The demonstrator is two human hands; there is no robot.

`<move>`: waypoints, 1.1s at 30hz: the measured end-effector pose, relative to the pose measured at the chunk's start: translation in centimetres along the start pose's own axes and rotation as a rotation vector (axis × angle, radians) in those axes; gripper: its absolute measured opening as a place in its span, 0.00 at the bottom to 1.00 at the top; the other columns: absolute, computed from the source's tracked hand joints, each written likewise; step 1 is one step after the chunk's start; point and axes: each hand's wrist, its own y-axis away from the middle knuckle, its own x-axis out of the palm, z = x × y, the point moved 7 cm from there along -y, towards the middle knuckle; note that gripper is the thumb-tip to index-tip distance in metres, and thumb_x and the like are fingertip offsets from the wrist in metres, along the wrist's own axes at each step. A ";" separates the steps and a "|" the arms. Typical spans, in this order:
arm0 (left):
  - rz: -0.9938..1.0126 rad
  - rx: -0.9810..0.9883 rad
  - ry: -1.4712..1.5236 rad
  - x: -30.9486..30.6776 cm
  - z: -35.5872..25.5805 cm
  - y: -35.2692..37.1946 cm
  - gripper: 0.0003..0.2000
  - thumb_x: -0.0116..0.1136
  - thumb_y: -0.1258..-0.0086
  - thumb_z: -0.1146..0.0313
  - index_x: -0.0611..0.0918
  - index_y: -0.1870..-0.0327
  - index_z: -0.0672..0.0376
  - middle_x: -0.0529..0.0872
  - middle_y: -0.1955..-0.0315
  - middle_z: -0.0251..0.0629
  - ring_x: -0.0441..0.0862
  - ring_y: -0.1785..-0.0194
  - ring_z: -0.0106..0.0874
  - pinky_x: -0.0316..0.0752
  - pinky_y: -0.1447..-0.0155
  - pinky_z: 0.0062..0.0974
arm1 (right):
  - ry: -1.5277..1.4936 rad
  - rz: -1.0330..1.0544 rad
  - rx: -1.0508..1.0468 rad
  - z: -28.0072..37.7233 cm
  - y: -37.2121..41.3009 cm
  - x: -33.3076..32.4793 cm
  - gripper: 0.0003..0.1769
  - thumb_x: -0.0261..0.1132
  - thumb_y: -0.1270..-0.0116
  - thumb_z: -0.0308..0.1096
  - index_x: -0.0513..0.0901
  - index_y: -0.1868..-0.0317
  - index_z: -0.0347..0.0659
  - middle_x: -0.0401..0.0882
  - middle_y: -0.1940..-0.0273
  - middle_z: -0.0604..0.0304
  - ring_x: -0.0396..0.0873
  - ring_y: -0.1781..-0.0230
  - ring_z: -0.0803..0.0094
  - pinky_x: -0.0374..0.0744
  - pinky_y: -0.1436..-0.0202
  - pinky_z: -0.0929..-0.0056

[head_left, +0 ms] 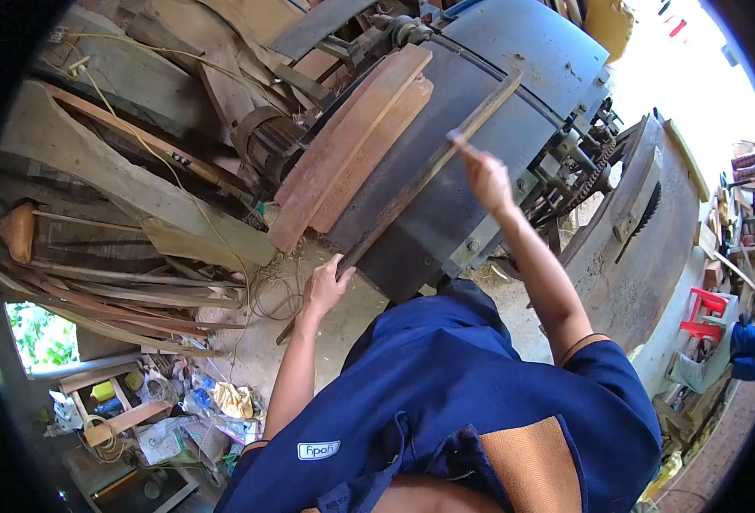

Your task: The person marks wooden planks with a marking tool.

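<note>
There are two hands, one left hand (328, 288) and one right hand (487, 179); one long wooden strip (411, 188); one blurred small object (458, 138); at least two reddish boards (352, 141); one motor (273, 141) on the left; one toothed blade (644, 218) and one red chair (704, 315) on the right. The boards piled on the left overlap too much to count.

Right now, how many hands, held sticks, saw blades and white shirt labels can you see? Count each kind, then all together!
Hands: 2, left hand and right hand
Stick: 1
Saw blade: 1
Label: 1
Total: 5
</note>
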 end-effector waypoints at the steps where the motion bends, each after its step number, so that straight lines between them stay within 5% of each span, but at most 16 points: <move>1: -0.009 0.002 -0.025 -0.1 -0.1 0.1 0.24 0.66 0.29 0.57 0.80 0.41 0.69 0.87 0.56 0.61 0.86 0.51 0.57 0.80 0.49 0.46 | -0.031 -0.014 0.091 -1.2 -1.0 -1.4 0.28 0.53 0.23 0.28 0.75 0.27 0.64 0.82 0.72 0.49 0.83 0.80 0.60 0.83 0.78 0.61; 2: -0.007 0.007 -0.029 -0.1 0.0 0.2 0.24 0.66 0.29 0.57 0.80 0.41 0.69 0.87 0.56 0.61 0.86 0.51 0.57 0.80 0.49 0.46 | 0.124 -0.043 -0.028 -2.4 -1.5 -1.0 0.29 0.54 0.22 0.30 0.73 0.25 0.66 0.83 0.72 0.48 0.83 0.80 0.65 0.85 0.78 0.63; 4: -0.016 0.011 -0.052 0.3 0.5 0.0 0.27 0.65 0.28 0.56 0.79 0.39 0.70 0.87 0.55 0.62 0.86 0.50 0.57 0.81 0.48 0.46 | 0.060 -0.017 0.067 -1.2 -0.8 -1.1 0.30 0.54 0.23 0.30 0.72 0.25 0.68 0.83 0.72 0.48 0.82 0.80 0.65 0.87 0.76 0.63; 6: -0.002 0.003 -0.044 0.6 0.4 0.2 0.27 0.65 0.28 0.55 0.79 0.39 0.70 0.87 0.56 0.62 0.86 0.51 0.57 0.81 0.48 0.45 | 0.058 -0.005 -0.151 1.4 1.1 0.0 0.30 0.54 0.24 0.28 0.74 0.26 0.68 0.83 0.70 0.46 0.83 0.79 0.60 0.88 0.74 0.60; 12: 0.059 -0.085 -0.008 0.7 0.4 0.4 0.27 0.65 0.28 0.54 0.79 0.39 0.68 0.87 0.60 0.64 0.87 0.52 0.56 0.80 0.50 0.45 | -0.030 0.084 0.113 -3.4 -2.8 -1.5 0.29 0.57 0.26 0.28 0.76 0.28 0.65 0.85 0.68 0.45 0.84 0.78 0.57 0.88 0.70 0.56; 14: 0.037 -0.054 -0.007 0.6 0.4 0.1 0.27 0.65 0.28 0.53 0.80 0.39 0.67 0.87 0.62 0.64 0.87 0.53 0.56 0.80 0.50 0.45 | -0.006 0.061 0.116 -1.9 -3.2 -1.3 0.29 0.59 0.28 0.26 0.79 0.30 0.62 0.85 0.63 0.39 0.85 0.69 0.44 0.83 0.63 0.51; 18: 0.026 -0.075 -0.008 0.5 0.3 0.3 0.27 0.65 0.28 0.53 0.79 0.39 0.69 0.87 0.62 0.64 0.88 0.54 0.55 0.80 0.52 0.45 | -0.125 0.198 0.045 -0.5 -2.5 -0.7 0.29 0.58 0.28 0.25 0.78 0.29 0.61 0.86 0.57 0.39 0.87 0.62 0.45 0.85 0.61 0.52; 21: -0.010 -0.042 -0.031 0.5 0.4 0.5 0.26 0.65 0.28 0.54 0.80 0.39 0.68 0.87 0.63 0.64 0.88 0.54 0.56 0.80 0.52 0.45 | -0.100 0.098 0.239 -4.6 -5.8 -1.9 0.28 0.58 0.28 0.23 0.80 0.31 0.57 0.85 0.54 0.37 0.89 0.54 0.49 0.84 0.56 0.54; 24: -0.002 -0.043 0.040 0.2 -0.2 0.2 0.26 0.67 0.29 0.54 0.81 0.43 0.70 0.87 0.63 0.63 0.88 0.56 0.54 0.81 0.54 0.43 | -0.161 0.025 0.133 -3.3 -5.2 -1.1 0.28 0.58 0.30 0.22 0.81 0.32 0.56 0.84 0.55 0.36 0.88 0.54 0.48 0.84 0.53 0.56; 25: 0.002 -0.035 0.026 0.0 -0.7 0.3 0.26 0.66 0.29 0.54 0.81 0.42 0.69 0.87 0.63 0.63 0.88 0.56 0.55 0.80 0.54 0.44 | -0.117 0.199 0.179 -0.9 -4.6 -2.0 0.29 0.58 0.30 0.21 0.81 0.32 0.57 0.83 0.50 0.37 0.87 0.51 0.46 0.85 0.48 0.57; 26: 0.011 -0.029 0.011 -0.1 -1.0 0.4 0.25 0.65 0.29 0.54 0.81 0.41 0.67 0.88 0.63 0.62 0.88 0.55 0.56 0.80 0.53 0.45 | -0.059 0.176 0.018 -1.8 -3.8 -0.1 0.30 0.58 0.30 0.19 0.80 0.31 0.57 0.82 0.48 0.38 0.88 0.51 0.47 0.85 0.47 0.60; 33: 0.032 -0.083 -0.014 -0.2 -1.5 -0.5 0.27 0.67 0.32 0.49 0.84 0.46 0.67 0.88 0.65 0.62 0.88 0.57 0.56 0.81 0.54 0.48 | -0.104 0.049 0.090 -5.1 -7.5 -1.7 0.26 0.57 0.27 0.29 0.80 0.31 0.59 0.87 0.62 0.42 0.87 0.69 0.46 0.86 0.64 0.53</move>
